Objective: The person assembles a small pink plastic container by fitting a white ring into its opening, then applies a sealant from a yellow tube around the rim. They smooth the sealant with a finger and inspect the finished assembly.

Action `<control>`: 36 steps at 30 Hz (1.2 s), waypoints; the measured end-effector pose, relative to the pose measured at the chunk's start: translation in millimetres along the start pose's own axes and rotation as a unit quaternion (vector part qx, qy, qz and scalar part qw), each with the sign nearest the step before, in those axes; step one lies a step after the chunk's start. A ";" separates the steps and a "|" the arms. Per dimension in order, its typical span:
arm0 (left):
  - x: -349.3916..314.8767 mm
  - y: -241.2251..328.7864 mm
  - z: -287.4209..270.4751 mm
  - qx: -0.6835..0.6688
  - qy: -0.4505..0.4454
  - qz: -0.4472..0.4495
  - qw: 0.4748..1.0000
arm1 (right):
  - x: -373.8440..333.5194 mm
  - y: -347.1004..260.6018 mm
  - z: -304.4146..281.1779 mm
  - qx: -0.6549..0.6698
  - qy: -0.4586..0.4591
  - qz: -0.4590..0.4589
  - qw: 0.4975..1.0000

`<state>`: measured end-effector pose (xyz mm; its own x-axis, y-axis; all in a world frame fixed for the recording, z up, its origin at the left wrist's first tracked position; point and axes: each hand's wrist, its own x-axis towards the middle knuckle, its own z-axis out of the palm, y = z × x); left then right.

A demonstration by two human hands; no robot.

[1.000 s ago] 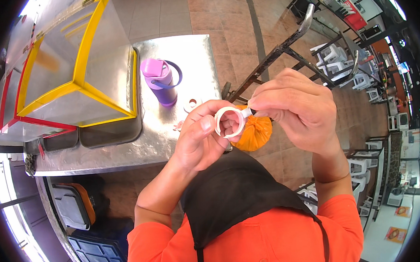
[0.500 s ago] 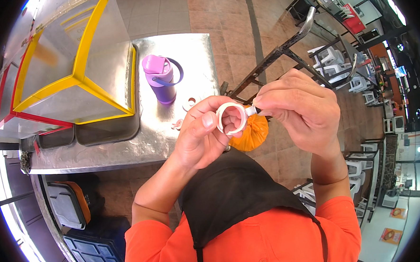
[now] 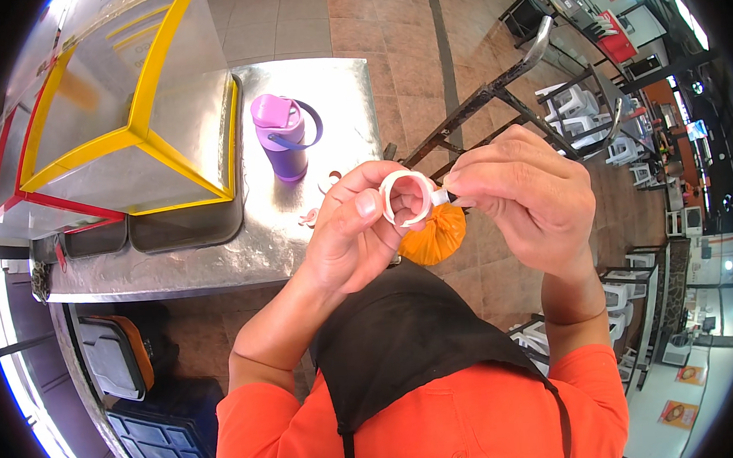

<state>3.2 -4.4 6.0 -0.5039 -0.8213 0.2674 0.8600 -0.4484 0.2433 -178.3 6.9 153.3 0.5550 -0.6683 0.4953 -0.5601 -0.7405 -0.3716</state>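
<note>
My left hand (image 3: 342, 243) grips a white plastic ring (image 3: 387, 201) between thumb and fingers, its round opening facing up toward me. A short white spout (image 3: 440, 198) sticks out from the ring's right side. Against that spout my right hand (image 3: 535, 195) is closed in a pinch. A small dark tip shows at its fingertips; the rest of what they hold is hidden. On the metal table (image 3: 335, 106) behind my left hand lie a small white round piece (image 3: 328, 182) and a small pinkish piece (image 3: 309, 219).
A purple bottle (image 3: 286, 146) with a pink lid and carry loop stands on the table. Left of it is a clear display case (image 3: 182, 114) with yellow and red edges on a dark tray (image 3: 197, 230). Beyond my hands are an orange bag (image 3: 435, 238) and a black metal frame (image 3: 484, 98).
The ring has tilted slightly in my left hand, showing more of its inside wall. Both hands stay nearly in place, with my right fingertips still at the spout.
</note>
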 end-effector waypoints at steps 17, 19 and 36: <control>-0.7 4.5 9.5 0.078 0.059 -0.068 0.993 | 6.5 4.9 -2.4 0.003 0.000 0.002 1.000; -1.2 4.2 7.7 0.087 0.062 -0.073 0.992 | 7.4 5.2 -3.2 0.010 -0.005 0.002 1.000; 2.6 4.1 -1.3 0.059 -0.041 -0.022 0.997 | 10.4 4.6 -3.9 -0.007 -0.014 0.000 1.000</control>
<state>5.5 -8.9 6.4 -0.5501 -0.7677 0.3287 0.8239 -0.4347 0.3636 -177.5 -3.2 159.8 0.5713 -0.6704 0.4736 -0.5684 -0.7394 -0.3610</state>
